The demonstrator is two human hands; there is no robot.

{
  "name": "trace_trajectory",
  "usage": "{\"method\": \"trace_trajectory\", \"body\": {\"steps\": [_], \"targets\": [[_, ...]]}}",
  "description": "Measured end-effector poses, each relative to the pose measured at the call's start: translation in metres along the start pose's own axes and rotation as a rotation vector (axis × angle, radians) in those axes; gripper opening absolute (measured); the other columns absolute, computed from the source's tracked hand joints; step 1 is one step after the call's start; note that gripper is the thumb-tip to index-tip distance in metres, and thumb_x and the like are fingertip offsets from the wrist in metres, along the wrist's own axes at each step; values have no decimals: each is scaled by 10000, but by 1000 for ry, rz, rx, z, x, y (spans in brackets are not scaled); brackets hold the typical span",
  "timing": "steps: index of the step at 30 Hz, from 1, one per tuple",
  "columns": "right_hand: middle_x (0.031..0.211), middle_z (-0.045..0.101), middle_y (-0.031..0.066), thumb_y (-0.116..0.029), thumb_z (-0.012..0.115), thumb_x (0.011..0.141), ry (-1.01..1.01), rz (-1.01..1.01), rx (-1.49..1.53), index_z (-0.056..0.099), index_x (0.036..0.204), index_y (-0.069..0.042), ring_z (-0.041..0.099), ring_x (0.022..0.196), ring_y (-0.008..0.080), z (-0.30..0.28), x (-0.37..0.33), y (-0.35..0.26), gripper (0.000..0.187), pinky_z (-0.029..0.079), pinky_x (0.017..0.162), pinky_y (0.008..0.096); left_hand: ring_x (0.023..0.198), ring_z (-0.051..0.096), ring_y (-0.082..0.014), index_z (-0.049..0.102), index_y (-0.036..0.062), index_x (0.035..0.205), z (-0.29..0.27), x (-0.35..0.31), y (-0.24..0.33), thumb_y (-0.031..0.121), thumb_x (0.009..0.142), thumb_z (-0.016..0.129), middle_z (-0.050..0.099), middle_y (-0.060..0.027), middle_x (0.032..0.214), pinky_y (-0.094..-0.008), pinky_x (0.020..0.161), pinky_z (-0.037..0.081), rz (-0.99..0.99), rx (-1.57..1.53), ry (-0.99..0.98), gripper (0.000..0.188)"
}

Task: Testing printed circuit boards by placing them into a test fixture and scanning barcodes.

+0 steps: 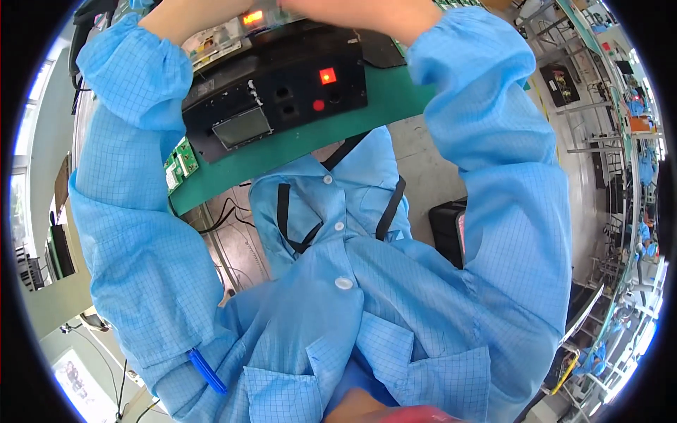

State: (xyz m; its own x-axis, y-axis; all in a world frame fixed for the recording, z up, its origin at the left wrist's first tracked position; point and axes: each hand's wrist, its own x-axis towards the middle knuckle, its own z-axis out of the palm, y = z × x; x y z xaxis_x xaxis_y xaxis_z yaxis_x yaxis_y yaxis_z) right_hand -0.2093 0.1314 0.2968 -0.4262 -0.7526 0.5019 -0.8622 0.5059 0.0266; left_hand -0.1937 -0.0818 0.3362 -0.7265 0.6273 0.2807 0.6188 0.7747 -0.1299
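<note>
Both arms, in blue gridded smock sleeves, reach up to the top edge of the head view. My left hand (201, 10) is over the far left side of a black test box (296, 99), its fingers cut off by the picture edge. My right hand (360, 13) stretches across behind the box, its fingertips blurred or out of view. A lit orange display (252, 17) glows between the hands, beside a circuit assembly (215, 44). The box front carries a grey screen (242, 128), a lit red switch (327, 75) and a red button (319, 106).
The box stands on a green mat (296, 144). A green circuit board (181, 166) lies by the mat's left edge, near my left sleeve. Dark cables (222, 217) hang below the table. A black bag or case (446, 229) is on the floor at right.
</note>
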Motion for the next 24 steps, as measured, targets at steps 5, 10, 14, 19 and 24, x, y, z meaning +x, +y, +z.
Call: {"method": "trace_trajectory", "body": {"steps": [5, 10, 14, 19, 24], "targets": [[1243, 603, 297, -276, 669, 847, 183, 38, 27, 462, 1368, 98, 467, 1304, 436, -5, 4, -6, 674, 371, 1084, 502, 843, 682, -371, 704, -19, 823, 5, 0, -6, 95, 788, 593, 672, -168, 889, -442, 764, 556, 15, 45, 60, 163], [1319, 556, 302, -278, 698, 834, 162, -18, -70, 439, 1414, 72, 438, 1328, 458, 5, -5, 1, 726, 338, 1115, 508, 903, 679, -346, 727, -9, 847, -3, 2, 0, 108, 789, 602, 674, -151, 951, -435, 799, 552, 40, 44, 34, 181], [1366, 525, 302, -305, 720, 825, 33, -62, -74, 411, 1431, 78, 420, 1350, 451, 15, -12, 6, 781, 332, 1123, 505, 904, 677, -353, 717, -7, 844, 0, -2, 1, 107, 800, 601, 678, -152, 963, -438, 805, 549, -14, 28, 44, 169], [1364, 537, 284, -356, 715, 835, -31, 11, -100, 412, 1422, 77, 430, 1347, 435, 1, -8, -3, 790, 342, 1112, 505, 851, 683, -369, 705, -15, 823, -3, 2, 5, 101, 803, 603, 682, -157, 917, -441, 780, 550, -88, 45, -21, 156], [1351, 564, 249, -345, 705, 842, 35, 1, 35, 426, 1408, 77, 414, 1359, 434, 7, -12, 3, 758, 332, 1118, 505, 843, 686, -372, 698, -18, 836, -2, 2, 4, 96, 804, 604, 680, -181, 895, -446, 771, 548, -104, 4, 40, 152]]}}
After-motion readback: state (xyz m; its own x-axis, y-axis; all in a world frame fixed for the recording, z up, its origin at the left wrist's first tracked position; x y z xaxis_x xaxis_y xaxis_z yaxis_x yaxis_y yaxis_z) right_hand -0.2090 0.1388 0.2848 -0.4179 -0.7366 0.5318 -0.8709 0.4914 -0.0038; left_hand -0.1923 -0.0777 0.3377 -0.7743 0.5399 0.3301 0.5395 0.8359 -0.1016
